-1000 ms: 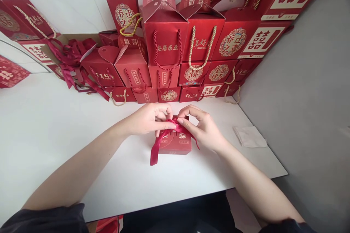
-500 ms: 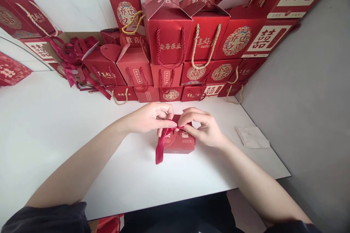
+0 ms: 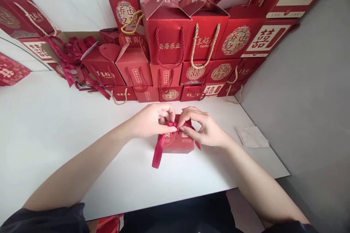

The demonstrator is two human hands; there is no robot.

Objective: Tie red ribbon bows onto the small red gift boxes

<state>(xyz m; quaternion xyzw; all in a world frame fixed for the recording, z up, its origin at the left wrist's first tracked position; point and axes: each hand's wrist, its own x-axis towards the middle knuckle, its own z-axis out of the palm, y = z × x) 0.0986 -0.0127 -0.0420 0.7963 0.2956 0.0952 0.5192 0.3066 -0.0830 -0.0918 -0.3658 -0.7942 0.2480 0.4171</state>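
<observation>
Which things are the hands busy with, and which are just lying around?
In hand: left hand and right hand, both pinching the red ribbon on top of the small red gift box.

Lying about: stacked red gift boxes at the back, heap of loose ribbons, folded white tissue, all on the white table.

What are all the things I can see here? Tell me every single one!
small box: one, red with gold print, on the table under the hands.
ribbon: one, dark red, across the small box's top, one end hanging down to the table.
gift boxes: many, red with rope handles, stacked along the table's back.
loose ribbons: a heap, dark red, back left.
white sheet: one, cloth or paper, near the table's right edge.
table: one, white.
wall: one, grey, on the right.
left hand: one, pinching the ribbon above the box.
right hand: one, pinching the ribbon too.
</observation>
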